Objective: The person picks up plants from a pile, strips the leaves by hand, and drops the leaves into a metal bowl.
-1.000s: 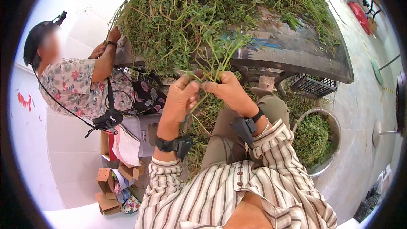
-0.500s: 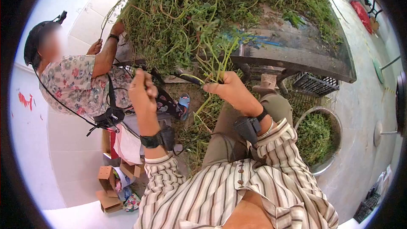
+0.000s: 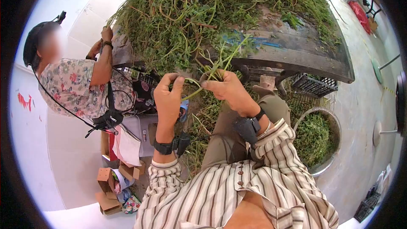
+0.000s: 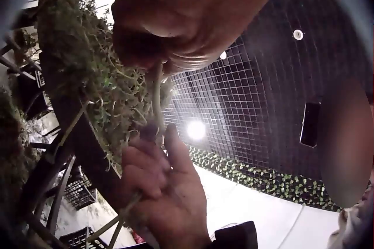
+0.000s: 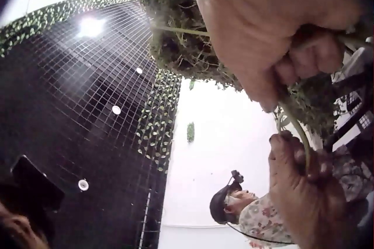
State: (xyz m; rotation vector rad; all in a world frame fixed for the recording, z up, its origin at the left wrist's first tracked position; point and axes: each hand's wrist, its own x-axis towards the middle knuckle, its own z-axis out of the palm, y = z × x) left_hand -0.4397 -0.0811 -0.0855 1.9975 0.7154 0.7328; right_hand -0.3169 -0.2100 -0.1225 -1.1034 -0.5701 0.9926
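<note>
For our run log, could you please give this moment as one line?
left hand: pinches curved stem; right hand: grips green stems; greenery: on table

Leafy stems (image 3: pixel 217 65) in right grip (image 3: pixel 232 90)

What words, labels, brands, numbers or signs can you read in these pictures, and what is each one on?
No text can be read for certain.
Red marks on the wall at the left of the head view: too blurred to tell whether they are writing.
Small label-like patch on the grey object: too small to read.
Blue streaks on the table: no letters to make out.
</note>
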